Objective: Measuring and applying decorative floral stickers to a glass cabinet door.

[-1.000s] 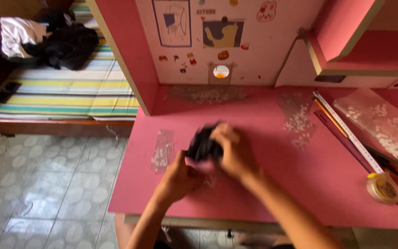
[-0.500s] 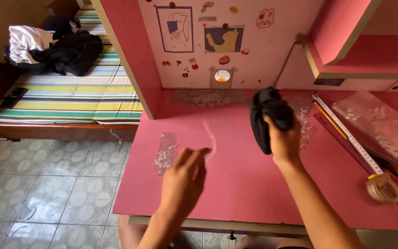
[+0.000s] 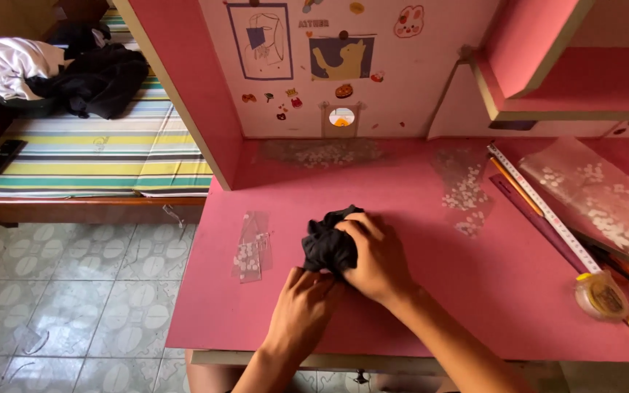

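Both hands, left hand and right hand, clamp fingers on crumpled black cloth mid pink desk; bare surface right, near edge close.

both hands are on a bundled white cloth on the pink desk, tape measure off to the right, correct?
Not quite: the head view shows the bundled cloth is black, not white. Both the left hand and right hand are on it, on the pink desk, tape measure to the right.

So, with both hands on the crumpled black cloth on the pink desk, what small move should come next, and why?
Probably press the crumpled black cloth flat onto the pink desk. The right hand covers the bundle from above, the left hand meets its near edge, and it sits bunched, not spread.
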